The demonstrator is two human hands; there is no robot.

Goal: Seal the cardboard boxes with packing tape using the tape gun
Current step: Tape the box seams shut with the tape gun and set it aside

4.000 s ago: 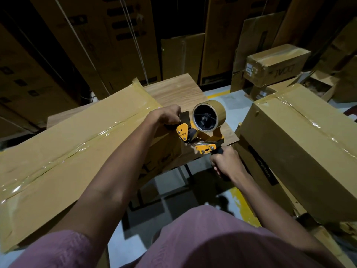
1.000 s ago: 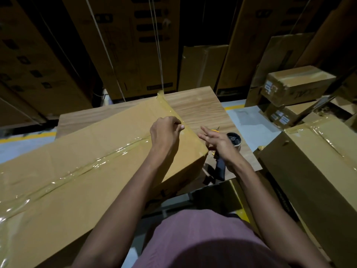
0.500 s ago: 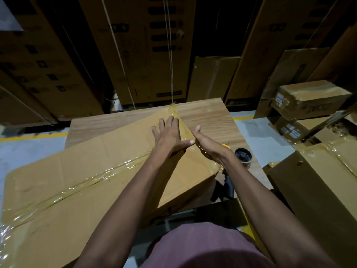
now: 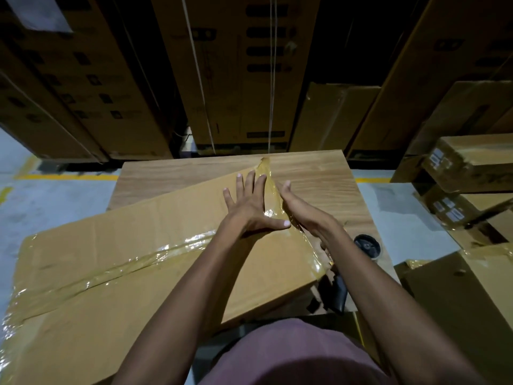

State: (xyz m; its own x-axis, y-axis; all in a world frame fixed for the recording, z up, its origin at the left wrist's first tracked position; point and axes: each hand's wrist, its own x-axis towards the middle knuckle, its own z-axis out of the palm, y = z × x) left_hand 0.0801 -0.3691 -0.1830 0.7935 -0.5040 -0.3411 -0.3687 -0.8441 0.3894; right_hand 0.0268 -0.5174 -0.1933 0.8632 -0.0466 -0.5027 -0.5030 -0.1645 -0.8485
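Left hand: the left hand (image 4: 251,205) lies flat with fingers spread on top of the box, centre of the frame, pressing beside the taped edge.
Right hand: the right hand (image 4: 298,207) has straight fingers held together and is pressed edge-on against the box's right end, just right of the left hand.
Box: the long cardboard box (image 4: 144,276) lies slanted from the lower left to the centre, resting on a wooden table (image 4: 319,176).
Tape: shiny packing tape (image 4: 133,262) runs along the top seam, and a second strip (image 4: 270,187) covers the right edge under the two hands.
Tape gun: the tape gun (image 4: 340,294) lies on the table at right of centre, just beside the box end, partly hidden by the right forearm.
Change: four seconds ago the right hand gripped the tape gun at that edge; since then it has been put down and both hands have moved onto the tape.
Meaning: taping on this end looks finished and the strip is being smoothed down.
Surroundings: more taped boxes (image 4: 472,159) sit at right.
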